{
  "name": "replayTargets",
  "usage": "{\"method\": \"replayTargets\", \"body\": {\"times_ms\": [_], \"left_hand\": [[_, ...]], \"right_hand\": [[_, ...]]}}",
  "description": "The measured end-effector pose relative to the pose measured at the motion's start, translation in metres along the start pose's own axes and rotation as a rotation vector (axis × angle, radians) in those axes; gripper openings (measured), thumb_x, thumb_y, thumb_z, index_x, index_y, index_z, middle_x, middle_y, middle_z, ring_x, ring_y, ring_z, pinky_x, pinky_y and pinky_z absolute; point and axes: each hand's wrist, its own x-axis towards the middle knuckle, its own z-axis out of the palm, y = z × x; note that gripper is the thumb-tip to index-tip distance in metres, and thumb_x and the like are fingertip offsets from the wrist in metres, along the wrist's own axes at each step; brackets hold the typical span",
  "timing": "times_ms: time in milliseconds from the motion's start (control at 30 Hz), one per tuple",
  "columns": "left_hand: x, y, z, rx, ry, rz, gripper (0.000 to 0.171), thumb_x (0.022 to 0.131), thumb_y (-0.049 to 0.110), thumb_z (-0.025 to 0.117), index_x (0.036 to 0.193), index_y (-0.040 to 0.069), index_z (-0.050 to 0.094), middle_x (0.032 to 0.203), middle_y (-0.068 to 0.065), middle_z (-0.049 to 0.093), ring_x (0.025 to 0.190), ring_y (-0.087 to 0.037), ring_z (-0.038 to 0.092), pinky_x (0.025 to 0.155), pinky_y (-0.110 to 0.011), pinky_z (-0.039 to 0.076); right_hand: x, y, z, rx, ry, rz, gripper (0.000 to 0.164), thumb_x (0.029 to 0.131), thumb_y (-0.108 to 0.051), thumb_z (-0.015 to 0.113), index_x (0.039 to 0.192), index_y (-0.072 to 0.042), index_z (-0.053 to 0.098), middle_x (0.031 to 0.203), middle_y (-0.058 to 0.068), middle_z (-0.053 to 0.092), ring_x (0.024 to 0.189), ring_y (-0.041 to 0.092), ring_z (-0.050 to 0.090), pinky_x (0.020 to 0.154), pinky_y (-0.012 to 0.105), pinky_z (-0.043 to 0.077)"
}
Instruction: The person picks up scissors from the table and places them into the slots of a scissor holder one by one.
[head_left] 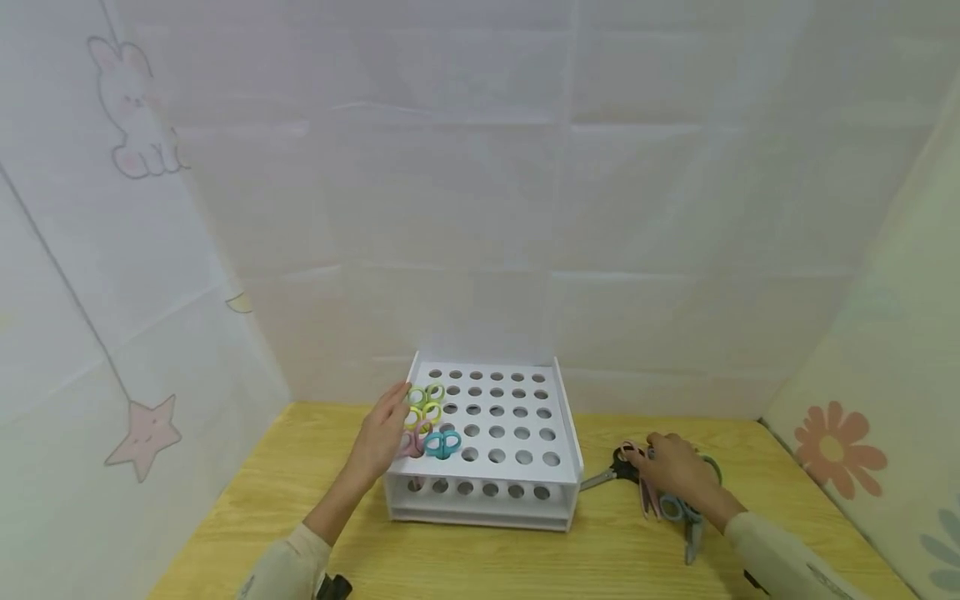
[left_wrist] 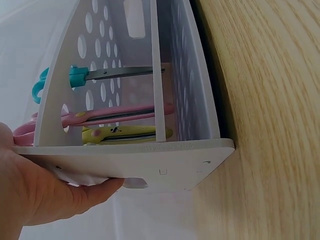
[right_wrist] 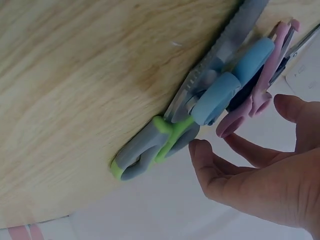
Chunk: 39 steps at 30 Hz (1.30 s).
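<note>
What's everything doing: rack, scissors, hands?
White rack: standing on table
Teal scissors: in rack
Pink scissors: in rack
Yellow scissors: in rack
Green scissors: in rack
Other pink scissors: lying loose
Black scissors: lying loose
Blue scissors: lying loose
Gray-green scissors: lying loose
Left hand: touching rack
Right hand: near loose scissors

The blue scissors [right_wrist: 220, 93] are lying on the wooden table [right_wrist: 90, 75], their two loops turning toward the camera. Behind the blue scissors, a toothed blade is running out from the green-and-grey scissors [right_wrist: 145, 152], whose handles are resting just below and left of the blue loops. The pink scissors [right_wrist: 259, 90] are lying just right of the blue pair, and something dark, mostly hidden, is showing between the two. The right hand [right_wrist: 265, 175] is hovering below and right of the blue scissors, its thumb and fingers spreading apart near the pink loops.
</note>
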Motion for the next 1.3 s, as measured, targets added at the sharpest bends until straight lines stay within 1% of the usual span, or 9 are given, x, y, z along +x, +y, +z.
{"method": "replayTargets", "body": {"times_ms": [100,167,200,267,600,733,867,1067,1300], "left_hand": [[0.0,0.001,0.0,-0.002,0.009,0.001,0.049,0.107,0.022,0.041,0.15,0.002,0.049,0.16,-0.011,0.036,0.149,-0.036,0.025,0.12,-0.052,0.016],[0.0,0.001,0.0,-0.004,0.013,0.0,0.049,0.106,0.022,0.042,0.15,0.002,0.049,0.16,-0.011,0.037,0.148,-0.036,0.026,0.12,-0.052,0.016],[0.0,0.001,0.0,-0.005,0.015,-0.001,0.049,0.106,0.023,0.042,0.15,0.002,0.05,0.16,-0.011,0.037,0.148,-0.036,0.026,0.12,-0.052,0.016],[0.0,0.001,0.001,-0.009,0.016,-0.001,0.049,0.106,0.023,0.042,0.149,0.002,0.05,0.16,-0.011,0.037,0.148,-0.036,0.026,0.12,-0.052,0.017],[0.0,0.0,0.003,0.012,0.033,0.026,0.047,0.105,0.02,0.043,0.147,0.001,0.053,0.158,-0.013,0.039,0.147,-0.037,0.029,0.119,-0.053,0.018],[0.001,0.0,0.002,0.023,0.042,0.039,0.046,0.105,0.018,0.043,0.147,0.0,0.053,0.157,-0.014,0.04,0.146,-0.038,0.03,0.119,-0.053,0.019],[0.0,0.002,0.001,0.021,0.041,0.035,0.046,0.105,0.019,0.043,0.147,0.002,0.053,0.158,-0.013,0.04,0.147,-0.037,0.029,0.119,-0.052,0.019],[0.002,0.004,-0.001,0.023,0.036,0.031,0.047,0.106,0.02,0.043,0.148,0.003,0.052,0.158,-0.011,0.04,0.147,-0.035,0.029,0.12,-0.052,0.018],[0.001,0.001,0.001,0.022,0.035,0.026,0.047,0.105,0.02,0.044,0.148,0.003,0.052,0.158,-0.011,0.04,0.147,-0.035,0.029,0.119,-0.052,0.019]], "right_hand": [[0.002,0.001,0.004,-0.01,0.041,-0.012,0.051,0.101,-0.041,0.061,0.094,0.009,0.067,0.088,0.027,0.064,0.07,0.037,0.06,0.056,0.046,0.052],[0.003,0.001,0.007,-0.009,0.072,-0.024,0.047,0.1,-0.041,0.064,0.075,-0.002,0.061,0.07,0.016,0.056,0.053,0.025,0.048,0.046,0.035,0.041],[0.004,0.0,0.009,-0.006,0.081,-0.024,0.046,0.099,-0.04,0.065,0.069,-0.007,0.056,0.064,0.011,0.051,0.05,0.02,0.042,0.045,0.031,0.034],[0.004,-0.001,0.011,0.004,0.088,-0.025,0.046,0.099,-0.039,0.066,0.066,-0.009,0.052,0.06,0.006,0.045,0.049,0.018,0.039,0.045,0.03,0.032],[0.01,-0.007,0.012,0.112,0.099,-0.024,0.036,0.095,-0.028,0.072,0.076,-0.001,0.058,0.062,0.01,0.05,0.051,0.019,0.042,0.048,0.032,0.035],[0.014,-0.009,0.01,0.146,0.126,-0.046,0.047,0.094,-0.029,0.073,0.1,0.016,0.065,0.086,0.03,0.064,0.071,0.035,0.063,0.062,0.047,0.055],[0.013,-0.012,0.007,0.167,0.185,-0.097,0.06,0.093,-0.03,0.076,0.12,0.021,0.061,0.114,0.038,0.062,0.097,0.048,0.064,0.075,0.056,0.056],[0.009,-0.02,0.0,0.208,0.236,-0.098,0.061,0.091,-0.031,0.076,0.126,0.017,0.061,0.116,0.033,0.064,0.088,0.033,0.066,0.065,0.045,0.058],[0.005,-0.019,0.0,0.224,0.292,-0.118,0.055,0.091,-0.03,0.076,0.125,0.011,0.065,0.1,0.019,0.07,0.078,0.022,0.063,0.061,0.038,0.054]]}}
